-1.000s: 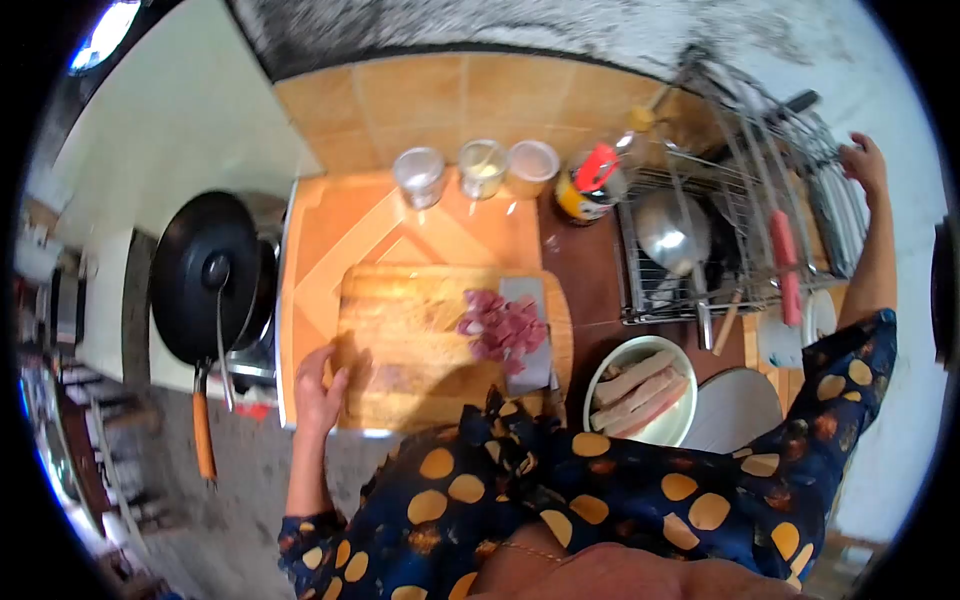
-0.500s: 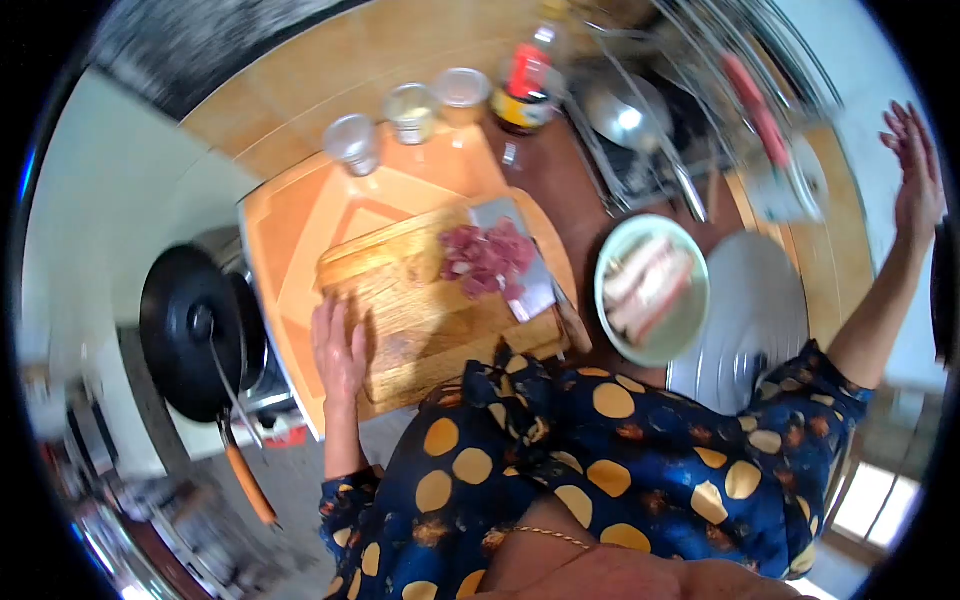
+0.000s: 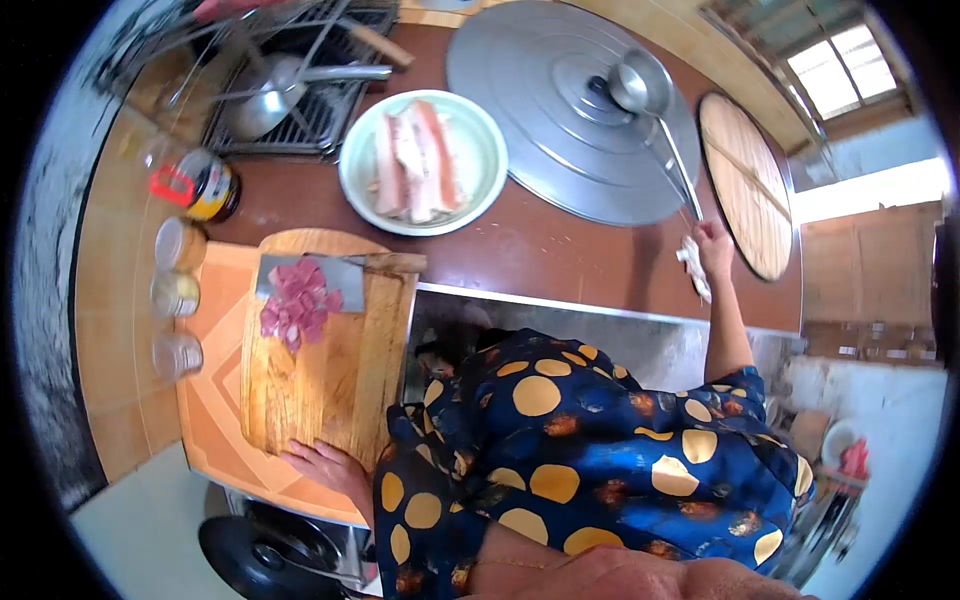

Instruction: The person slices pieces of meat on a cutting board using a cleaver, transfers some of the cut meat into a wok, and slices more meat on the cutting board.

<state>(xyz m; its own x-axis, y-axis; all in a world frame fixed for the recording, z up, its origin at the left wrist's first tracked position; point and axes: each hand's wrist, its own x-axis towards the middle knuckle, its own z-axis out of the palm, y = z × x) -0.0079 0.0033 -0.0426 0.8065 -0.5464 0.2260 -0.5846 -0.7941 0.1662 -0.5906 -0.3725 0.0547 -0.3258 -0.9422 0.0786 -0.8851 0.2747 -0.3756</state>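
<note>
My left hand point(image 3: 330, 468) lies with its fingers spread at the edge of the wooden cutting board point(image 3: 320, 400). On that board, cut pink meat point(image 3: 298, 300) rests over the blade of a cleaver point(image 3: 352, 284). Far to the right, my right hand point(image 3: 714, 248) is closed around the handle end of a metal ladle point(image 3: 645, 85), whose bowl is over a large round metal lid point(image 3: 530, 110). A white cloth point(image 3: 692, 268) is beside that hand. Between the board and the lid, a pale bowl point(image 3: 490, 160) holds strips of meat point(image 3: 415, 160).
A round wooden lid point(image 3: 745, 185) lies at the counter's right. Three jars point(image 3: 176, 296) and a dark sauce bottle point(image 3: 212, 190) line the left wall. A wire rack point(image 3: 320, 120) with a metal scoop is at the upper left, and a black wok point(image 3: 255, 560) at the lower left.
The view has swung to the right, bringing the large lid, ladle and wooden lid into sight. My right hand, open and raised before, now grips the ladle. My left hand stays by the board.
</note>
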